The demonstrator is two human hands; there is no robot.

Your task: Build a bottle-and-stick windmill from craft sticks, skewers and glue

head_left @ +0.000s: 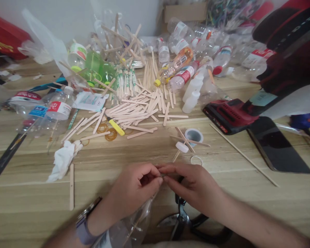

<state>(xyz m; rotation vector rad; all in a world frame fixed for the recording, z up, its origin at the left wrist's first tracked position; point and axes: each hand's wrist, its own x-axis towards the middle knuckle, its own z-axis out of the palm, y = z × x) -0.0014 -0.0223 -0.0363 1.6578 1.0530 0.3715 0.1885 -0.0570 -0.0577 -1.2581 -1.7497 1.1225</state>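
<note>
My left hand [142, 181] and my right hand [187, 181] meet fingertip to fingertip near the front of the table. Both are closed in a pinch, and whatever lies between the fingertips is too small and blurred to make out. Below my left hand a clear plastic bottle [138, 225] lies tilted, with a thin stick showing through it; its upper end runs up toward the pinched fingers. A pair of shears [181, 215] with black handles lies beneath my right hand, partly hidden by it. Just beyond the fingers are a white bottle cap [182, 147] and crossed wooden sticks [184, 139].
Craft sticks [134, 112] lie heaped mid-table, with a yellow-handled tool [116, 126] and rubber bands [110, 135]. Plastic bottles [184, 74] crowd the back. At right are a red-black cordless tool [229, 115], a phone [279, 144] and a thin stick [244, 155]. Crumpled tissue [62, 160] lies left.
</note>
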